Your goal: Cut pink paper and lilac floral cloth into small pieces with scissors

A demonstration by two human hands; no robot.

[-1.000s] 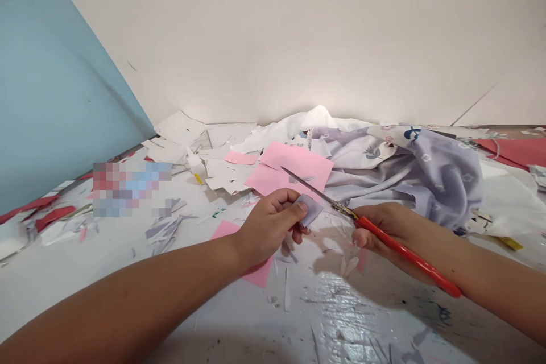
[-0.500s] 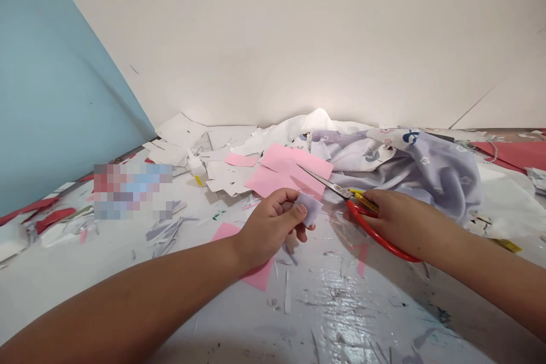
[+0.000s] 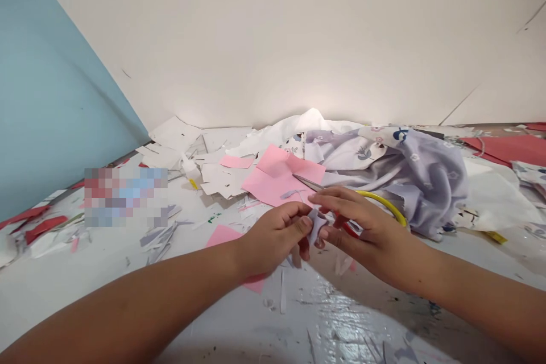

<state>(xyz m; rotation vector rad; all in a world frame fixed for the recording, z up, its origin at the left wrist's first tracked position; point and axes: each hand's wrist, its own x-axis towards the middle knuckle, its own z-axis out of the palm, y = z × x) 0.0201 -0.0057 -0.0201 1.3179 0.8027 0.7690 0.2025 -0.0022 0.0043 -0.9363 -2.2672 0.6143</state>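
A small piece of lavender fabric [image 3: 316, 225] is pinched between the thumb and fingers of my left hand [image 3: 273, 237], and it looks folded. From the other side, my right hand [image 3: 370, 239] brings its thumb and fingers to the same fabric and grips its edge. The scissors [image 3: 309, 183] are behind my right hand, blades pointing left over the pink paper [image 3: 273, 173]. Their red and yellow handles are partly covered by that hand. Whether any finger still touches them cannot be made out.
Bunched lavender patterned cloth [image 3: 435, 176] lies at the back right. A white glue bottle [image 3: 190, 169] stands by cut white paper [image 3: 224, 179]. Another pink sheet [image 3: 222, 234] is under my left forearm. Red paper [image 3: 512, 149] lies far right. Scraps litter the table; a pale board rises behind.
My right hand has released its grip on the scissors and moved left to the lavender fabric. The fabric, flat before, is now folded. The scissors' blades have closed up.
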